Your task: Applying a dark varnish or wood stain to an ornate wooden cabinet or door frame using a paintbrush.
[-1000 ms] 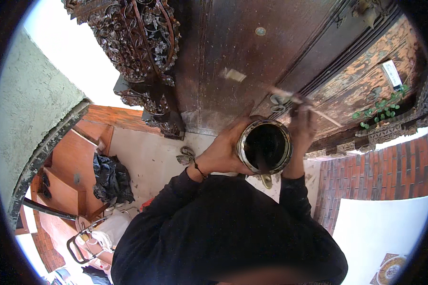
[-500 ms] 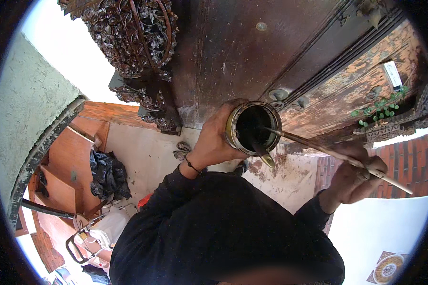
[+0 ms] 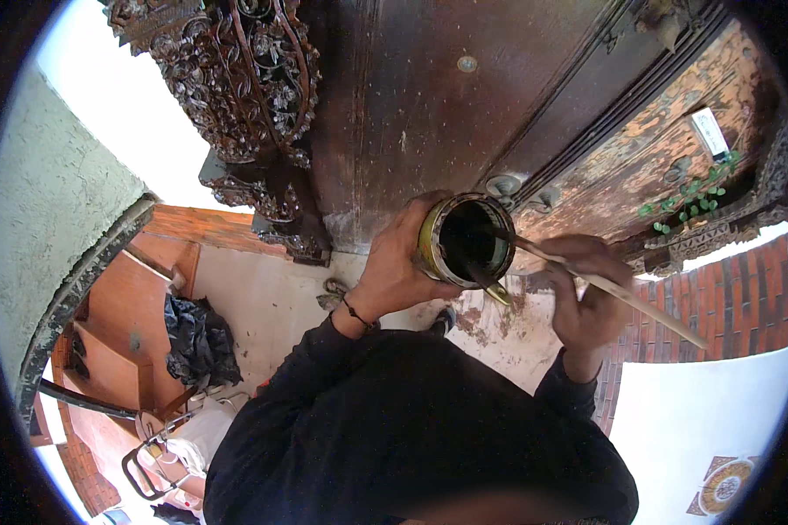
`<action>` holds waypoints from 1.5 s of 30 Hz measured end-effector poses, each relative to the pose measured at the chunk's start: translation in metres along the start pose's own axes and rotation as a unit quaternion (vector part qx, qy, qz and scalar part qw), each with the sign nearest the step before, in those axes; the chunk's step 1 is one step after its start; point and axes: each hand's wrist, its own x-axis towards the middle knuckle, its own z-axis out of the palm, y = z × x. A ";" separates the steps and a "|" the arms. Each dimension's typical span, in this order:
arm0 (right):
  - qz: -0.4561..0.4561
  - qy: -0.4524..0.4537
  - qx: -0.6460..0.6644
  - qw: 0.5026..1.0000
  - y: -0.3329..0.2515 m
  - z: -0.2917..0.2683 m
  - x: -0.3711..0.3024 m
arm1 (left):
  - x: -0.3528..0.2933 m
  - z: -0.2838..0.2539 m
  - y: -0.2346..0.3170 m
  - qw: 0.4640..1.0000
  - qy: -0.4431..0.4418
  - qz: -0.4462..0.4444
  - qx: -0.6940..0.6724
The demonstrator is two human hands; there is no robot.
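Note:
My left hand (image 3: 392, 267) is wrapped round the side of an open metal tin (image 3: 428, 246) with a yellowish outside and dark contents. A second handled tool (image 3: 497, 292) leans in the tin, its brass-coloured end sticking out over the near rim. My right hand (image 3: 586, 302), at the right of the tin, grips a long thin brush (image 3: 652, 313) by its pale wooden handle. The brush's dark far end reaches over the rim into the tin; its tip is hidden in the dark inside. A brown wooden door (image 3: 429, 131) stands just beyond the tin.
Glossy carved woodwork (image 3: 237, 87) juts out at the upper left. Stripped, patchy wood (image 3: 621, 166) lies to the right, with a white tag (image 3: 710, 134) and a green plant (image 3: 696, 199). A black plastic bag (image 3: 200, 341) lies by orange steps (image 3: 110, 354). Dark stains mark the pale floor (image 3: 250, 280).
My right hand has come left, closer to the tin, and the brush has slid left with it, its handle tilting more steeply. My left hand keeps the tin in nearly the same spot.

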 end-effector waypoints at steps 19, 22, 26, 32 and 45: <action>-0.147 0.305 0.058 0.939 0.043 -0.065 0.066 | 0.170 0.000 0.064 0.995 0.077 0.033 -0.053; -0.220 0.301 0.014 0.928 0.032 -0.077 0.107 | 0.213 0.000 0.076 0.988 0.076 0.079 -0.108; -0.300 0.271 -0.056 0.913 0.015 -0.085 0.156 | 0.257 -0.005 0.078 0.982 0.118 0.096 -0.116; -0.373 0.169 -0.155 0.899 -0.017 -0.089 0.209 | 0.282 -0.021 0.093 0.980 0.131 0.090 -0.124; -0.419 0.025 -0.303 0.855 -0.030 -0.070 0.258 | 0.286 -0.034 0.094 0.981 0.146 0.077 -0.097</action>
